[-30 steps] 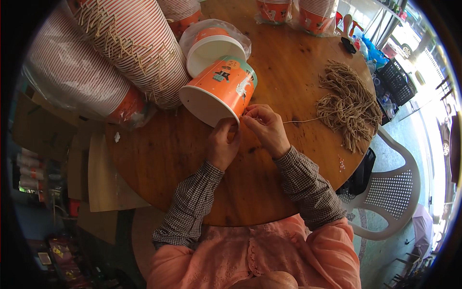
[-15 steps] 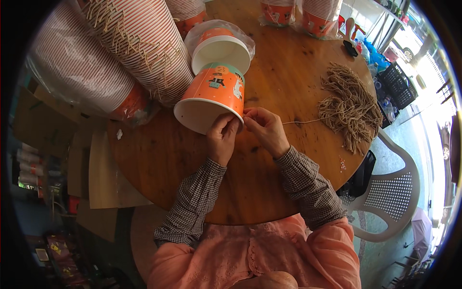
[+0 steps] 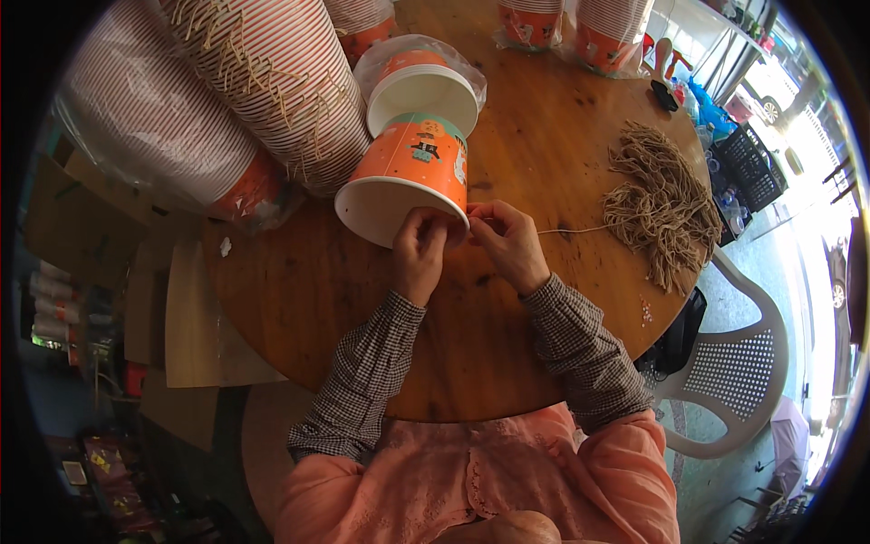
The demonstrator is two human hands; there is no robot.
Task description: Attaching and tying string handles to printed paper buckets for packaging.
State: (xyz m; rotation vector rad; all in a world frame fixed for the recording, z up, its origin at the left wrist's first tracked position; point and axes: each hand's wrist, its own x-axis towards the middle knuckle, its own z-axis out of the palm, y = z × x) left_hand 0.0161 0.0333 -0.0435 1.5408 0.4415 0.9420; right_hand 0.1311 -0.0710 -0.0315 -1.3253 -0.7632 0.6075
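Observation:
An orange printed paper bucket [image 3: 399, 168] lies tilted on its side, its wide white-rimmed mouth facing me. My left hand [image 3: 420, 254] is closed, fingertips pinched together just inside the mouth by the right part of the rim; whatever they grip is hidden. Just outside that same rim, my right hand [image 3: 509, 243] pinches a thin beige cord [image 3: 575, 231], its thumb and forefinger close to the left fingertips. The cord trails rightward to a loose heap of cords [image 3: 657, 208] on the table. Behind the bucket lies another one [image 3: 421, 95], white inside and partly wrapped in clear plastic.
Tall nested bucket stacks [image 3: 281, 82] lean at the left, one with cord loops along its side. More bucket stacks [image 3: 612, 32] stand at the far edge of the round wooden table [image 3: 535, 344]. A plastic chair [image 3: 729, 372] is at the right, cardboard [image 3: 186, 317] at the left.
The bucket has turned slightly, its printed figure shifting right and a seam line now showing. My left fingertips sit a little deeper inside the rim. My right hand stays at the rim's outside.

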